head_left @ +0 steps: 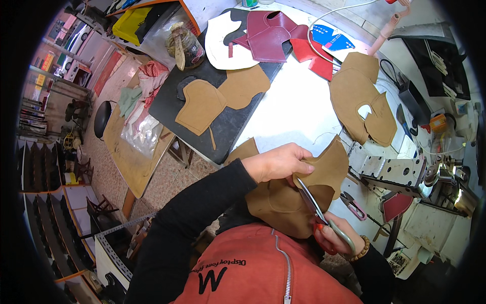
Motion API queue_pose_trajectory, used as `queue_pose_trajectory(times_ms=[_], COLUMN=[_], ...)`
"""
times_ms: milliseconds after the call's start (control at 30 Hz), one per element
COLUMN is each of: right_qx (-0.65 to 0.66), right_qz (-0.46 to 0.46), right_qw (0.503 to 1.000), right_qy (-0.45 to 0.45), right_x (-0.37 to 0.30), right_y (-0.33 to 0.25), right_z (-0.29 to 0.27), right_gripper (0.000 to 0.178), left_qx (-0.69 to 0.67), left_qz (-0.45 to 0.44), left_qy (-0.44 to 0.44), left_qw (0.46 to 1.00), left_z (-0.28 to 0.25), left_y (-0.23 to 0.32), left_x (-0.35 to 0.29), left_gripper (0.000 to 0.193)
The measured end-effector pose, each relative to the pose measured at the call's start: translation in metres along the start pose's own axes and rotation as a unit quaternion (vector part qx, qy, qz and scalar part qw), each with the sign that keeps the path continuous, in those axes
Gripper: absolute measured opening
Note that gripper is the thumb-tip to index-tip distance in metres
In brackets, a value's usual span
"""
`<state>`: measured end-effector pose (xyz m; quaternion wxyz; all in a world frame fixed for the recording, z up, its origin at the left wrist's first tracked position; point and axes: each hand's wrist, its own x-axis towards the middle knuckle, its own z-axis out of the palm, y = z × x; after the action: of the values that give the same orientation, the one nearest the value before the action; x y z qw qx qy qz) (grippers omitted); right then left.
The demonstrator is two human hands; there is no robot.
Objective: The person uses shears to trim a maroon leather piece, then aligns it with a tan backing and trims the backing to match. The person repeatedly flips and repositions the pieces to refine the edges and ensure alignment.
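My left hand (pixel 277 162) grips a tan leather piece (pixel 283 200) by its upper part, holding it up near my chest over the white table edge. My right hand (pixel 338 237) holds red-handled scissors (pixel 316 213), with the blades pointing up and left into the leather just below my left fingers. A second flap of the same tan leather (pixel 331 167) sticks up to the right of my left hand.
More tan leather pieces lie on a black mat (pixel 167 99) and at the right of the white table (pixel 298 109). Maroon and red pieces (pixel 273 38) lie at the back. A sewing machine (pixel 390 172) stands right, small pink snips (pixel 354 205) beside it. A jar (pixel 185 45) sits far left.
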<state>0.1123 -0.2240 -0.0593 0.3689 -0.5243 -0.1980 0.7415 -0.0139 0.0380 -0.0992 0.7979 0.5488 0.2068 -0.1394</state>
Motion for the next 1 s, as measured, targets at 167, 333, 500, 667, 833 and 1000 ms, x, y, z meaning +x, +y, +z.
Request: queue_pose_trajectory(times_ms=[167,333,500,667,833,1000], right_qx=[0.015,0.017,0.019,0.004,0.032,0.043], right_qz=[-0.009,-0.017,-0.02,-0.019,-0.024,-0.036], right_qw=[1.0,1.0,1.0,0.999,0.997,0.994], right_qy=[-0.006,-0.009,-0.004,-0.028,-0.07,-0.092], right_x=[0.004,0.004,0.003,0.001,0.003,0.006], right_y=[0.0,0.004,0.006,0.004,0.009,0.019], right_z=[0.003,0.002,0.004,-0.001,-0.008,-0.011], right_gripper=[0.043,0.043,0.042,0.052,0.067,0.07], left_qx=[0.004,-0.007,-0.03,-0.045,-0.039,-0.055], left_qz=[0.0,-0.013,-0.025,-0.004,0.003,0.029], left_qy=[0.008,0.005,0.026,0.025,-0.02,-0.039], left_qw=[1.0,1.0,0.999,0.999,0.999,0.997], left_z=[-0.001,0.001,0.004,0.004,-0.001,-0.001], left_y=[-0.002,0.001,0.004,0.002,-0.002,-0.005], left_x=[0.0,0.0,-0.003,-0.004,-0.004,-0.004], left_gripper=[0.023,0.023,0.022,0.021,0.023,0.022])
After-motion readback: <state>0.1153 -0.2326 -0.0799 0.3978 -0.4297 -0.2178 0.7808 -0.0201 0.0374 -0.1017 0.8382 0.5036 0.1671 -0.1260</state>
